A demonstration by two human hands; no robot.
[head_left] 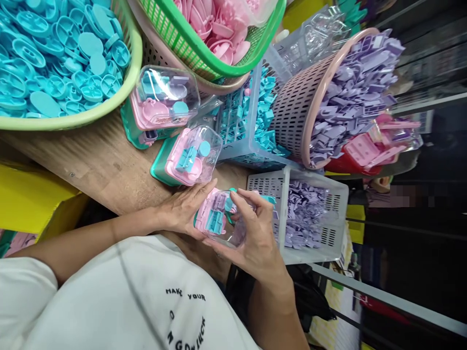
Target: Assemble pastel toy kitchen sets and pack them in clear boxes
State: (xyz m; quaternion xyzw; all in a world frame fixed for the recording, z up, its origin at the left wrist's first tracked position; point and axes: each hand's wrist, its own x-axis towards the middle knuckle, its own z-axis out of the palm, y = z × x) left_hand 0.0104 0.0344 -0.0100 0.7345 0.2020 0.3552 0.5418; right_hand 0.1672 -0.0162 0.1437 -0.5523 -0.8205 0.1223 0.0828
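Note:
A small toy box [207, 214] with a pink tray and a clear plastic cover lies in front of my body. Purple and turquoise toy pieces [216, 222] show inside it. My left hand [182, 209] presses along its left side, fingers together and pointing away from me. From the right, my right hand [255, 228] curves over the box, thumb on the near edge and fingertips by a round turquoise piece [229, 203]. Whether those fingertips touch that piece or only the cover is unclear. My right hand hides the box's right end.
Two similar boxes, a farther one [164, 104] and a nearer one [193, 153], stand on the wooden table [105, 170]. Around them are a turquoise-filled basket [133, 68], a green basket [204, 58], a pink basket [299, 97] and a white crate [317, 255] of purple pieces.

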